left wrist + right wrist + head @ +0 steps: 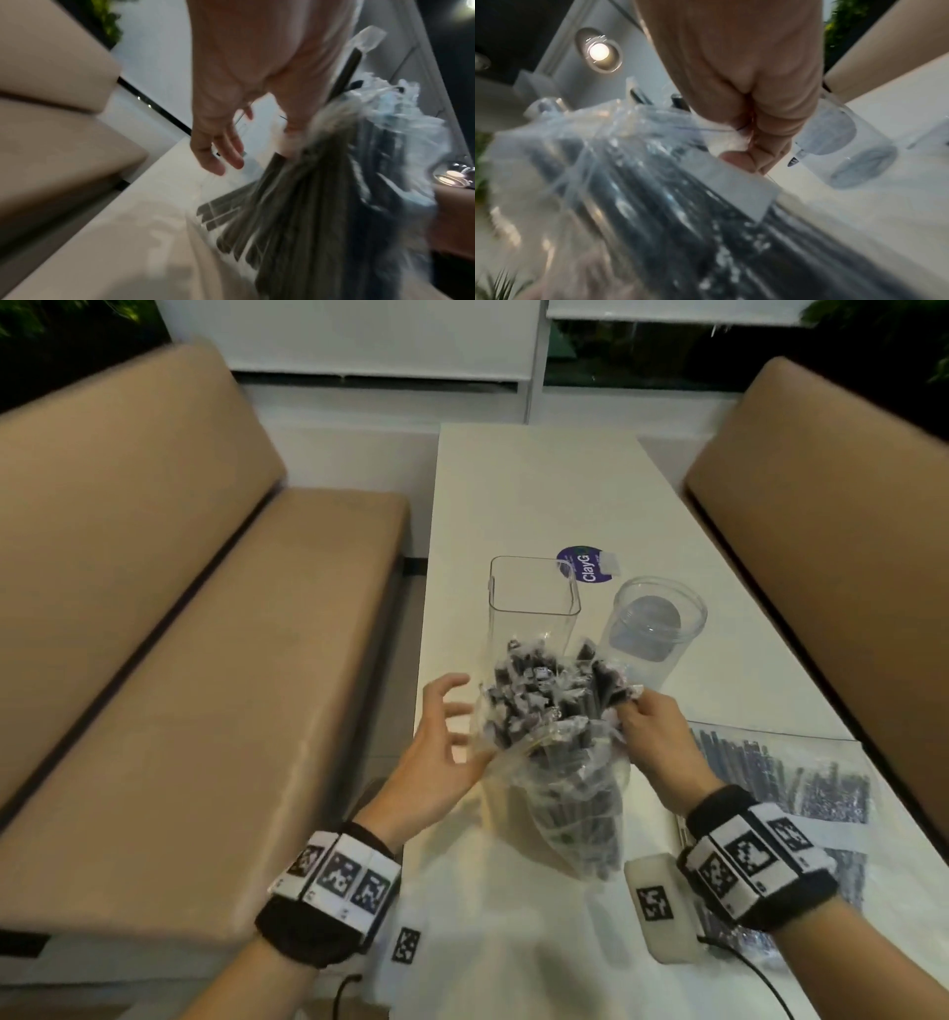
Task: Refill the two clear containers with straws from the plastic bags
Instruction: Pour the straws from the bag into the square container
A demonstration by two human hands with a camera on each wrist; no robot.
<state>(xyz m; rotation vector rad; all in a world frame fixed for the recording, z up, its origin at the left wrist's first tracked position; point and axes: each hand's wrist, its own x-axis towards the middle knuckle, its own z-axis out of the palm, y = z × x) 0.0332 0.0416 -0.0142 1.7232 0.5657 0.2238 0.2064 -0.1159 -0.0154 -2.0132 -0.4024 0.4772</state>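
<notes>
Wrapped black straws [554,706] upright in a clear plastic bag [570,814] on the table [539,495], before the square container [531,603]. Right hand [660,737] pinching the bag mouth; left hand [441,757] fingers spread, apparently just beside it. Light, slippery, floppy: best gripped round the bundle's middle.

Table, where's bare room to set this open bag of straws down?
Bare table lies beyond the square container and round container, toward the window. The near right is crowded by another straw bag; the held bag fills the middle.

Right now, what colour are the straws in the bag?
Black straws, clearest in the head view.
</notes>
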